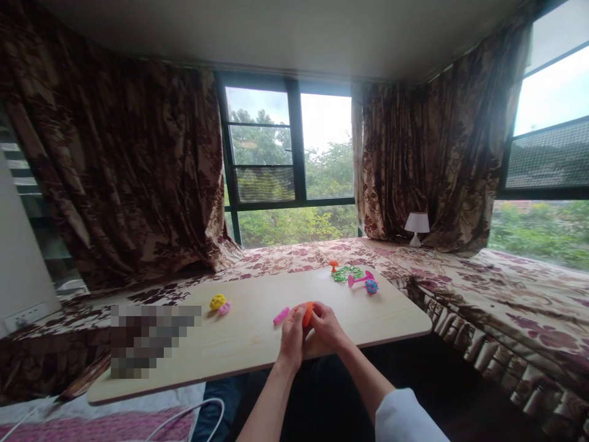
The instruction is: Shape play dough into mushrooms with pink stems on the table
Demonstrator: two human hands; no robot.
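Observation:
Both hands meet over the front edge of the pale wooden table. Between them is a small orange object, soft-looking, its exact kind unclear. My left hand is closed around its left side, and my right hand pinches it from the right. Just left of my left hand lies a pink oblong piece on the tabletop. Farther left, a yellow lump touches a light pink lump. The fingers partly hide the orange object.
At the table's far right are an orange mushroom-shaped piece, a green beaded string, a pink spool-like toy and a spiky blue-pink ball. A white lamp stands on the sill. A white cable hangs at lower left.

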